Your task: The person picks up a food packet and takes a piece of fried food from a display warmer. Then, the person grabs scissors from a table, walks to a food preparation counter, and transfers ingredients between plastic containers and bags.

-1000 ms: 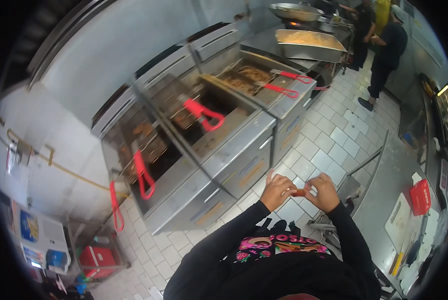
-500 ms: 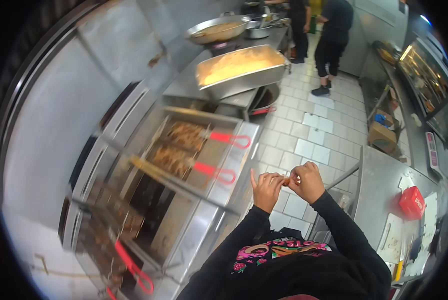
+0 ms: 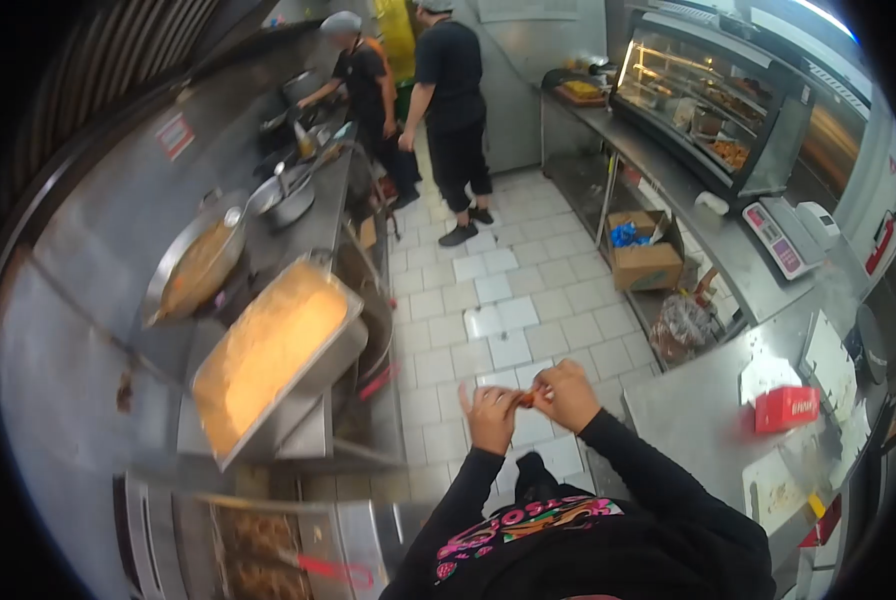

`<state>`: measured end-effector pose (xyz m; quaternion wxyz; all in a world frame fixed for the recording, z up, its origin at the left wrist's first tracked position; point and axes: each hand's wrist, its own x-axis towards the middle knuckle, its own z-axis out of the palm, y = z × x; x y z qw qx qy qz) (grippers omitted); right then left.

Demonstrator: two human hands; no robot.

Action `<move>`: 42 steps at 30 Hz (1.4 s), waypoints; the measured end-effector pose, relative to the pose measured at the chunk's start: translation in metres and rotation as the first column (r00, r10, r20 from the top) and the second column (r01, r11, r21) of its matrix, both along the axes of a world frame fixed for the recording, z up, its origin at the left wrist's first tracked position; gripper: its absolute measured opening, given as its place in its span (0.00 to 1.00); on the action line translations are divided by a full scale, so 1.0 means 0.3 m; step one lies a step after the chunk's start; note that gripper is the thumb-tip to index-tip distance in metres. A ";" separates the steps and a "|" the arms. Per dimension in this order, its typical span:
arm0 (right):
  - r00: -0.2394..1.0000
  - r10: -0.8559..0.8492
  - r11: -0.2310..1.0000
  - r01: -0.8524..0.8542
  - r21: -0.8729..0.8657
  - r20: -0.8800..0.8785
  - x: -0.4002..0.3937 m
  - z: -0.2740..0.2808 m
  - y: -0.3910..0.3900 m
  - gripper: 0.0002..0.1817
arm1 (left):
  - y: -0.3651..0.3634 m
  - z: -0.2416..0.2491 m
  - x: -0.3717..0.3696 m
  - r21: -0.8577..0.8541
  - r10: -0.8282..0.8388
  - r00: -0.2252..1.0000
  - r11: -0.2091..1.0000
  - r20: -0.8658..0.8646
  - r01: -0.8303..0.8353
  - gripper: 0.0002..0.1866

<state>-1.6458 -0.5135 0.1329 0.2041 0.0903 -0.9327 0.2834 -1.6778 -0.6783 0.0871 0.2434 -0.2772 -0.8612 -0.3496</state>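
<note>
A small reddish-brown piece of food, perhaps fried, is pinched between my two hands over the tiled floor. My left hand grips one end, with one finger sticking out. The other end is between the thumb and fingers of my right hand. What kind of food it is cannot be made out. To the left, a deep metal pan of yellowish, powdery-looking contents stands on the counter. Below it, a fryer basket with a red handle holds brown food.
Two people stand ahead by the left counter. A wok sits on the stove. At right are a steel table with a red box, a scale, a lit display case and a cardboard box below the counter.
My view has swung to the right and up, so the fryer now shows only at the bottom left. Both hands still grip the food piece. The people ahead are seen more fully.
</note>
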 end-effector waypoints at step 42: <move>0.413 -0.376 0.854 0.502 0.137 0.830 -2.439 -1.067 1.778 0.14 | 1.269 -0.119 -2.916 -0.014 -0.061 0.969 0.998 0.241 0.067 0.07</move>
